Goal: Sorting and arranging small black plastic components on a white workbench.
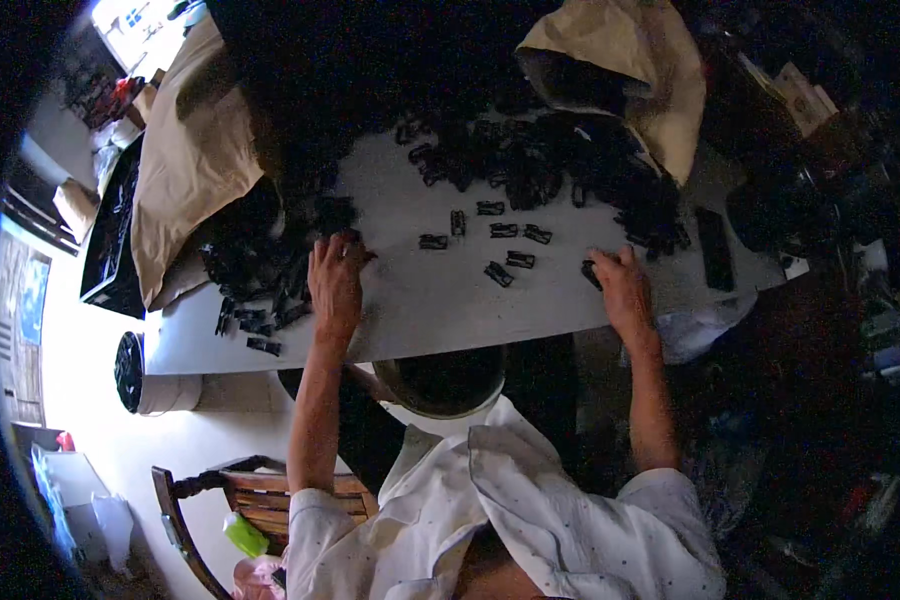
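Observation:
My left hand (336, 290) is at the right edge of a dark heap of small black parts (255, 262) on the left of the table. Its fingers are curled together, and what they hold is lost in the dark. My right hand (625, 292), farther right, has its thumb and fingers closed on a small black plastic part (592, 274) at the tabletop. Between my hands lie several loose parts of the same kind, such as a black clip-like piece (499, 273). Beyond them spreads a larger pile of black parts (540, 160).
A brown paper bag (195, 160) lies at the left heap, another paper bag (660, 70) behind the far pile. On the pale table (410, 320) a long black object (714, 248) lies at right. Below the front edge stands a round bucket (440, 385); a wooden chair (260, 490) is lower left.

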### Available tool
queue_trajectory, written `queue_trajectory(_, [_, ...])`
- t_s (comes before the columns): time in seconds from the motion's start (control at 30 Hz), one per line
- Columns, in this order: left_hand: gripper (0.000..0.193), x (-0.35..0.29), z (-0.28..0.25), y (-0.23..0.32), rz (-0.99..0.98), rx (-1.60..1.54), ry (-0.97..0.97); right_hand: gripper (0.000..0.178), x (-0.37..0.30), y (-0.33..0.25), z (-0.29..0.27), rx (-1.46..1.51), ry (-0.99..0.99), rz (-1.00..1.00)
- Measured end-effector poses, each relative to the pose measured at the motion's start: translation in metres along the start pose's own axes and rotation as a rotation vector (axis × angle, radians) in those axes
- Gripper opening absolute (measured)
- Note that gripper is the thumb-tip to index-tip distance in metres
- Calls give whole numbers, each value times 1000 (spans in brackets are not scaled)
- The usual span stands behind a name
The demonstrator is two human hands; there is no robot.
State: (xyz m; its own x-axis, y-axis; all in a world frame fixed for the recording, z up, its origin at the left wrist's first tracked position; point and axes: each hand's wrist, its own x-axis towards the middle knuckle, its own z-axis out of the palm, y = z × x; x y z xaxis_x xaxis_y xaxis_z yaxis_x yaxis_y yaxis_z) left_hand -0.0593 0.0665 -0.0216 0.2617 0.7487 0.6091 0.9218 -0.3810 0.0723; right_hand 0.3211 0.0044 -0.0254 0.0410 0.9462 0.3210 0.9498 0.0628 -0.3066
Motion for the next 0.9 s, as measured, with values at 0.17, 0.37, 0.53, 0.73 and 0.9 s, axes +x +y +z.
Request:
queue_trajectory(0.17, [23, 2, -13, 22, -122, -316, 56, 33, -5, -8, -6, -68, -6, -24])
queue_trajectory(0.37, [12, -20, -24, 63, -902, -1375, -188, 30, -1, -28, -1, 158, 13, -130])
queue_trajectory(0.53, [14, -41, -29, 82, -970, -1432, -209, 31, 19, -61, 16, 316, 42, -244])
queue_trajectory(0.73, [18, -46, -35, 83, -936, -1470, -321, 32, 26, -75, 26, 238, -50, -209])
queue_trajectory(0.9, [18, -47, -35, 84, -843, -1477, -348, 27, 32, -70, 45, 134, -118, -239])
